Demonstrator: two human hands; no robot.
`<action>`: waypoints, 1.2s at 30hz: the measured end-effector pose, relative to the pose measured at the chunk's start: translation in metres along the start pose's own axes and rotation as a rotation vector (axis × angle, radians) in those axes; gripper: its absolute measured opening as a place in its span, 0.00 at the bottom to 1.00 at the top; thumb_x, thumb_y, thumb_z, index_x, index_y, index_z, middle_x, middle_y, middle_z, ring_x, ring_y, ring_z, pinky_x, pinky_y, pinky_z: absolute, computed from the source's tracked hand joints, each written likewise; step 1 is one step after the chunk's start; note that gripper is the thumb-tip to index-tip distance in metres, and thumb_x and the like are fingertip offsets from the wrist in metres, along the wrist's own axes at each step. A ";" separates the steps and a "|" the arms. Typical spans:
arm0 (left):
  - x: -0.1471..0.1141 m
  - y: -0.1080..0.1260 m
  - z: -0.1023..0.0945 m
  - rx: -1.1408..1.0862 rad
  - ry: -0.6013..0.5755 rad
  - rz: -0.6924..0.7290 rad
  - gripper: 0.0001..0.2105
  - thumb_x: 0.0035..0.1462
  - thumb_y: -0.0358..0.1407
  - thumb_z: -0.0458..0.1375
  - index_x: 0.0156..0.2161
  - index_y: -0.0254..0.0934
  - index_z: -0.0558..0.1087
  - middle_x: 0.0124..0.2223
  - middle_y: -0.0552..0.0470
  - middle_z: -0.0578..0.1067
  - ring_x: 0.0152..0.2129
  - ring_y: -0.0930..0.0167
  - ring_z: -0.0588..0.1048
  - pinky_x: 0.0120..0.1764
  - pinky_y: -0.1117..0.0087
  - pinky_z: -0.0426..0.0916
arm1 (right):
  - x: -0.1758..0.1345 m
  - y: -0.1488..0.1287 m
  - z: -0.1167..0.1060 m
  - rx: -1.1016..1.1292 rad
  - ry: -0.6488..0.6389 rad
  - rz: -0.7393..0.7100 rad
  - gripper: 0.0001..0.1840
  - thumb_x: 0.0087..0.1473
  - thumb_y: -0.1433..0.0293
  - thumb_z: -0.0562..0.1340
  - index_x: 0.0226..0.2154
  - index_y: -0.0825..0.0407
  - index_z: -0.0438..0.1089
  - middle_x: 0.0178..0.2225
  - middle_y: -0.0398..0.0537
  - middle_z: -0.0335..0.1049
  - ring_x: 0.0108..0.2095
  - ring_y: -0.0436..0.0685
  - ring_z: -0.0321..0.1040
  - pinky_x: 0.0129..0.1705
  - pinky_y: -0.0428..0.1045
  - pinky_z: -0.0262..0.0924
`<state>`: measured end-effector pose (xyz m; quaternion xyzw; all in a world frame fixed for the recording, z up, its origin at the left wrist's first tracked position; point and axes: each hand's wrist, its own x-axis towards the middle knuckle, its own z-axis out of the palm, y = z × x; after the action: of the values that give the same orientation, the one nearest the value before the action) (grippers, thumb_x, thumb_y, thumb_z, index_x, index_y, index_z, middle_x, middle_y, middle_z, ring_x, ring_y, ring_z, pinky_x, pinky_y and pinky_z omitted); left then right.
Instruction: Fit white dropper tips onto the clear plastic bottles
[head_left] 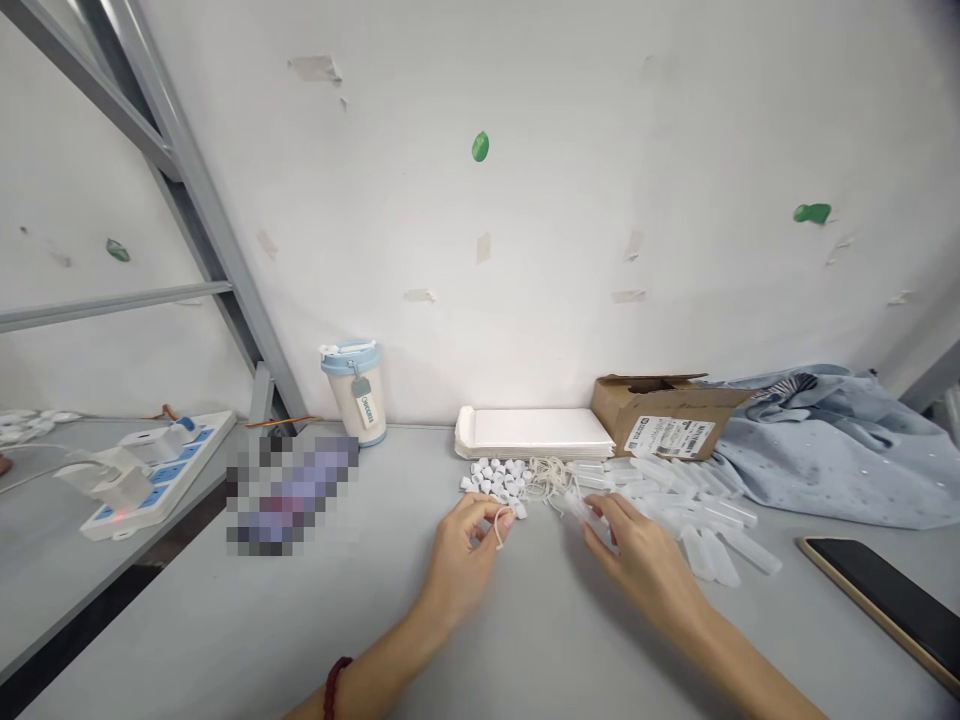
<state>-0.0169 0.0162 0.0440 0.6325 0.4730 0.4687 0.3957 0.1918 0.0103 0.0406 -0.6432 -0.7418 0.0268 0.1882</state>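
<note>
Left hand (461, 560): bare, slender fingers. Left forearm (401, 645): bare, slim. Worn on it, above the wrist: one bracelet (335, 688), dark red, narrow, encircling the arm; outline slightly uneven, cord or beads, too small to tell which. Right hand (646, 548): bare, fingers likewise slender. Right forearm (739, 655): bare, smooth in outline, broadening gradually away from the wrist toward the lower frame edge.

On the surface (300, 615), strings (550, 480) lie between caps (495, 477) at left and tubes (699, 553) at right. Behind, left to right: cup (358, 400), envelopes (532, 432), box (667, 437), cloth (825, 455). Phone (889, 600) right of tubes.
</note>
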 end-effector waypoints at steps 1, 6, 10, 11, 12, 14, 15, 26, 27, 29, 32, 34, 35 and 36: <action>0.000 0.000 0.000 -0.019 -0.006 -0.017 0.12 0.53 0.43 0.55 0.28 0.36 0.73 0.34 0.51 0.70 0.31 0.70 0.69 0.31 0.72 0.64 | -0.002 -0.003 0.001 0.070 0.002 -0.052 0.14 0.57 0.67 0.50 0.42 0.54 0.65 0.37 0.53 0.70 0.28 0.56 0.68 0.28 0.49 0.58; -0.001 0.003 -0.001 -0.050 -0.041 -0.095 0.13 0.53 0.43 0.54 0.28 0.35 0.72 0.27 0.54 0.69 0.24 0.73 0.65 0.28 0.73 0.61 | -0.013 -0.018 0.003 0.350 -0.014 -0.239 0.12 0.59 0.67 0.50 0.43 0.53 0.62 0.34 0.50 0.68 0.27 0.52 0.65 0.28 0.47 0.61; -0.004 0.010 -0.002 -0.097 -0.091 -0.192 0.13 0.53 0.43 0.54 0.27 0.35 0.71 0.26 0.56 0.68 0.24 0.73 0.64 0.30 0.73 0.61 | -0.018 -0.022 0.006 0.431 -0.010 -0.299 0.11 0.59 0.69 0.51 0.43 0.52 0.61 0.34 0.48 0.67 0.27 0.51 0.65 0.26 0.45 0.60; -0.005 0.013 -0.002 -0.117 -0.105 -0.219 0.13 0.52 0.44 0.55 0.27 0.35 0.71 0.26 0.56 0.68 0.25 0.73 0.64 0.31 0.73 0.61 | -0.019 -0.023 0.007 0.435 -0.005 -0.312 0.10 0.59 0.69 0.51 0.43 0.52 0.61 0.34 0.48 0.67 0.27 0.51 0.64 0.26 0.45 0.61; -0.005 0.015 -0.002 -0.135 -0.116 -0.242 0.12 0.51 0.44 0.55 0.27 0.35 0.71 0.27 0.56 0.68 0.25 0.73 0.64 0.32 0.73 0.61 | -0.020 -0.022 0.008 0.437 0.000 -0.324 0.10 0.59 0.69 0.51 0.43 0.52 0.61 0.34 0.48 0.67 0.27 0.51 0.64 0.27 0.45 0.61; -0.006 0.018 -0.001 -0.154 -0.127 -0.262 0.12 0.51 0.43 0.56 0.27 0.35 0.71 0.26 0.57 0.67 0.25 0.74 0.63 0.32 0.73 0.60 | -0.020 -0.022 0.010 0.434 0.012 -0.345 0.10 0.59 0.69 0.51 0.43 0.52 0.60 0.33 0.48 0.67 0.27 0.51 0.64 0.28 0.45 0.62; -0.007 0.019 -0.001 -0.155 -0.127 -0.265 0.12 0.51 0.43 0.56 0.27 0.35 0.71 0.26 0.57 0.67 0.25 0.74 0.63 0.32 0.73 0.60 | -0.020 -0.022 0.011 0.432 0.019 -0.353 0.09 0.59 0.70 0.51 0.43 0.52 0.60 0.33 0.48 0.67 0.27 0.50 0.64 0.28 0.45 0.62; -0.006 0.013 0.000 -0.228 -0.156 -0.309 0.09 0.48 0.39 0.60 0.31 0.35 0.72 0.30 0.55 0.71 0.26 0.74 0.65 0.33 0.73 0.60 | -0.022 -0.023 0.010 0.347 0.036 -0.443 0.11 0.59 0.71 0.51 0.46 0.52 0.58 0.34 0.49 0.67 0.26 0.52 0.65 0.29 0.48 0.63; -0.006 0.012 0.000 -0.243 -0.159 -0.312 0.09 0.47 0.39 0.60 0.31 0.34 0.72 0.30 0.55 0.71 0.27 0.74 0.66 0.33 0.74 0.60 | -0.022 -0.023 0.010 0.345 0.036 -0.447 0.11 0.59 0.71 0.51 0.46 0.51 0.57 0.34 0.49 0.67 0.26 0.52 0.65 0.29 0.47 0.63; -0.005 0.010 0.001 -0.283 -0.165 -0.323 0.10 0.46 0.38 0.62 0.32 0.34 0.72 0.30 0.54 0.71 0.28 0.73 0.67 0.32 0.74 0.60 | -0.023 -0.023 0.011 0.345 0.038 -0.455 0.11 0.59 0.71 0.52 0.46 0.51 0.57 0.34 0.49 0.67 0.27 0.52 0.65 0.29 0.47 0.63; -0.005 0.010 0.002 -0.309 -0.173 -0.327 0.11 0.46 0.39 0.62 0.33 0.34 0.72 0.30 0.54 0.72 0.29 0.72 0.68 0.32 0.74 0.61 | -0.023 -0.022 0.012 0.346 0.042 -0.468 0.12 0.59 0.71 0.51 0.47 0.50 0.56 0.34 0.49 0.67 0.27 0.51 0.65 0.29 0.47 0.63; -0.006 0.010 0.003 -0.290 -0.179 -0.306 0.11 0.47 0.39 0.61 0.32 0.33 0.73 0.30 0.53 0.72 0.29 0.72 0.68 0.32 0.74 0.61 | -0.024 -0.022 0.012 0.345 0.052 -0.478 0.12 0.59 0.71 0.51 0.47 0.50 0.55 0.34 0.49 0.66 0.27 0.51 0.65 0.29 0.46 0.63; -0.006 0.010 0.003 -0.276 -0.182 -0.288 0.10 0.47 0.39 0.61 0.32 0.33 0.73 0.30 0.53 0.72 0.29 0.72 0.68 0.32 0.74 0.61 | -0.024 -0.022 0.012 0.344 0.058 -0.482 0.13 0.59 0.71 0.52 0.48 0.50 0.55 0.34 0.49 0.66 0.27 0.51 0.65 0.29 0.46 0.63; -0.006 0.010 0.003 -0.262 -0.182 -0.271 0.10 0.47 0.40 0.61 0.32 0.33 0.73 0.29 0.53 0.72 0.29 0.72 0.68 0.32 0.73 0.61 | -0.024 -0.021 0.012 0.344 0.067 -0.486 0.13 0.59 0.71 0.52 0.48 0.50 0.55 0.34 0.49 0.66 0.27 0.51 0.65 0.29 0.46 0.63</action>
<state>-0.0128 0.0078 0.0517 0.5460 0.4511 0.4094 0.5752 0.1702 -0.0135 0.0293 -0.4057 -0.8520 0.0850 0.3198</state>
